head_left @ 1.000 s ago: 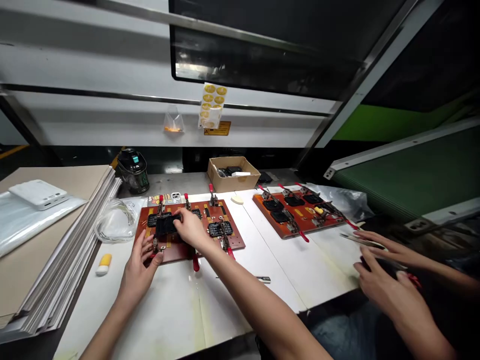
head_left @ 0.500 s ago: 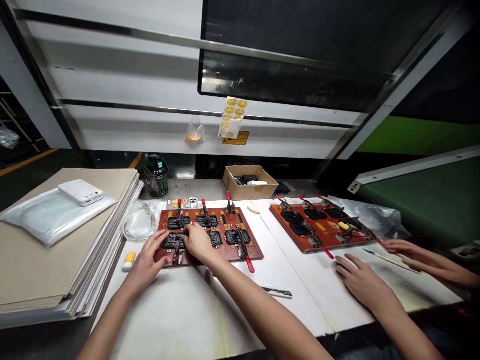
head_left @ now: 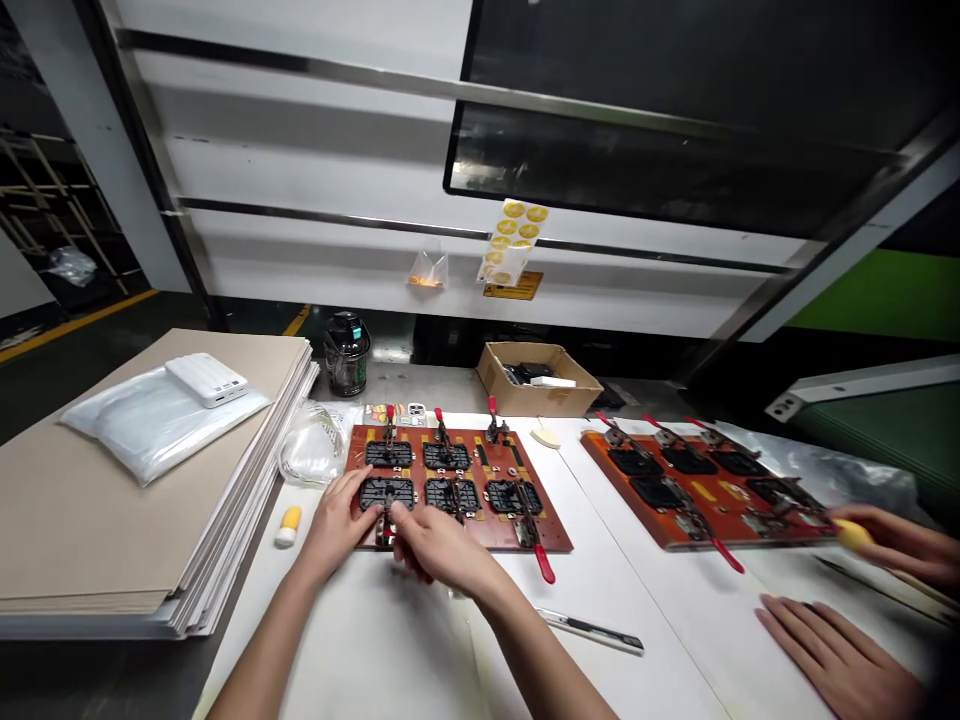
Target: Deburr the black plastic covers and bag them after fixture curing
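1. Reddish board point(head_left: 495, 532): lower centre of frame, on tabletop point(head_left: 600, 560).
2. Left hand's grip point(head_left: 339, 518): released, fingers parted, at board's left edge.
3. Right hand's grip point(head_left: 435, 545): curled beside clamp point(head_left: 385, 532); grasp hidden, cannot tell.

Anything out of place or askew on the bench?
Maybe the utility knife: it lies loose and slanted on the white surface, close beside the right forearm, an awkward spot for a cutter. Nothing else clearly stands out.
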The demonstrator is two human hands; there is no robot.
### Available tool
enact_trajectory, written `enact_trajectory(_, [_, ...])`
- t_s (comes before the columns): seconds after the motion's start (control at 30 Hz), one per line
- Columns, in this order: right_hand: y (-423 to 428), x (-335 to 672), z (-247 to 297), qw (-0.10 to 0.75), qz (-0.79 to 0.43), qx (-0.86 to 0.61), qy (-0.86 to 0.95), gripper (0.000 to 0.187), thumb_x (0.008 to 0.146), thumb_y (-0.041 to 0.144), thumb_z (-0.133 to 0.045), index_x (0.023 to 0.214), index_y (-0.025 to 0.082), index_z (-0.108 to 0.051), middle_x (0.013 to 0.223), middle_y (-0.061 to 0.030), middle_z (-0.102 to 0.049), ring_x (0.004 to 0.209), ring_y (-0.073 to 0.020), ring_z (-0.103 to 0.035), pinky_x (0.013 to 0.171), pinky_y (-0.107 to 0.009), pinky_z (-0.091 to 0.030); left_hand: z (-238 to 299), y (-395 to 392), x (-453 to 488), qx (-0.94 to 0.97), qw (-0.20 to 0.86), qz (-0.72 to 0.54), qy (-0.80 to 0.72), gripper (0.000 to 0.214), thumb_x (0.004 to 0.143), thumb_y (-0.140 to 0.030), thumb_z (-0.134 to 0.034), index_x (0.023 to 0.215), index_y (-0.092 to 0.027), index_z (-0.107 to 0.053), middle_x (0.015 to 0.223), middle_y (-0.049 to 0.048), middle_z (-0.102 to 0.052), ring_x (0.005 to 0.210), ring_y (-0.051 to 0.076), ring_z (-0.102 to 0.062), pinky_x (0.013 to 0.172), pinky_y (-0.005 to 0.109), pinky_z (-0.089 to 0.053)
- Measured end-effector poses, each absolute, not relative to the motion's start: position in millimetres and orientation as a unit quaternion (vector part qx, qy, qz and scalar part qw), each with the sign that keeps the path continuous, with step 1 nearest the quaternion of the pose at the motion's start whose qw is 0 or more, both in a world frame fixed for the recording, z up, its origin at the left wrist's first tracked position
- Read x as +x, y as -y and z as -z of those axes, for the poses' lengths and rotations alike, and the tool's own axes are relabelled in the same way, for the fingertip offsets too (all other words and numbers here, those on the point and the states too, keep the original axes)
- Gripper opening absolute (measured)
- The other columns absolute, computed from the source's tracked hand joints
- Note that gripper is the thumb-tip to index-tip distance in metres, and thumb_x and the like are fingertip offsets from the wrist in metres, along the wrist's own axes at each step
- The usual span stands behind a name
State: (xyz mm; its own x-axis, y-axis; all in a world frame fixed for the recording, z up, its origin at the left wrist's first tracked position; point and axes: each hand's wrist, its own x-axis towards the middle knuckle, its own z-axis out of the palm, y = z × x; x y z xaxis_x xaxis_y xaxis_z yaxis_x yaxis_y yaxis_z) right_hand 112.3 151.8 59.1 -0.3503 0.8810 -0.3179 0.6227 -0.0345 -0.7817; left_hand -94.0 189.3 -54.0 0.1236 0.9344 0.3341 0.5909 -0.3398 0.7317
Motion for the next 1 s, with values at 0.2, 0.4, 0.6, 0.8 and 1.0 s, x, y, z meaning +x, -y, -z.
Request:
enact_trajectory(0.2, [-142,103,-46,0.125,-0.636,-0.494,0.579,0.056,0.097,0.064,-0.042,0.068,0.019,-0.057,0.056,0.0032,-0.053,0.040,-0.0083,-0.046,0.039,-0.019,-0.038,51,-189,-93,0.713,0.228,-0.387,-0.538,0.056,0.093,-0.035,-0.062,0.147,-0.029,-0.048,0.141,0.0092,-0.059,0.133,0.029,-0.052,0.114,0.051,-0.042])
enact_trajectory(0.4, [-149,100,-42,0.108,-0.730,-0.464,0.490,0.041,0.095,0.050,-0.041,0.071,0.019,-0.054,0.056,0.0050,-0.051,0.037,-0.0080,-0.049,0.034,-0.017,-0.038,49,-188,-93,0.714,0.234,-0.383,-0.537,0.055,0.093,-0.034,-0.062,0.146,-0.029,-0.049,0.141,0.0087,-0.059,0.134,0.029,-0.051,0.115,0.051,-0.041])
enact_trajectory(0.6, [-127,96,-14,0.036,-0.765,-0.452,0.458,0.036,0.094,0.045,-0.035,0.071,0.020,-0.047,0.054,0.0042,-0.047,0.035,-0.0094,-0.048,0.033,-0.018,-0.037,45,-188,-93,0.716,0.230,-0.377,-0.541,0.056,0.094,-0.034,-0.061,0.148,-0.031,-0.047,0.143,0.0086,-0.058,0.135,0.029,-0.051,0.115,0.051,-0.041])
enact_trajectory(0.8, [-119,100,-16,0.072,-0.630,-0.523,0.570,0.043,0.100,0.056,-0.029,0.079,0.022,-0.047,0.061,0.0041,-0.052,0.042,-0.0130,-0.055,0.041,-0.023,-0.044,45,-187,-93,0.718,0.232,-0.372,-0.540,0.056,0.094,-0.035,-0.061,0.148,-0.033,-0.046,0.144,0.0079,-0.057,0.136,0.029,-0.050,0.116,0.051,-0.040])
enact_trajectory(1.0, [-123,98,-14,0.050,-0.360,-0.583,0.727,0.031,0.098,0.032,-0.046,0.077,0.016,-0.064,0.088,-0.0221,-0.074,0.096,-0.0381,-0.071,0.087,-0.049,-0.050,47,-187,-93,0.719,0.239,-0.357,-0.546,0.055,0.096,-0.038,-0.059,0.148,-0.033,-0.045,0.147,0.0074,-0.055,0.138,0.029,-0.047,0.117,0.053,-0.038])
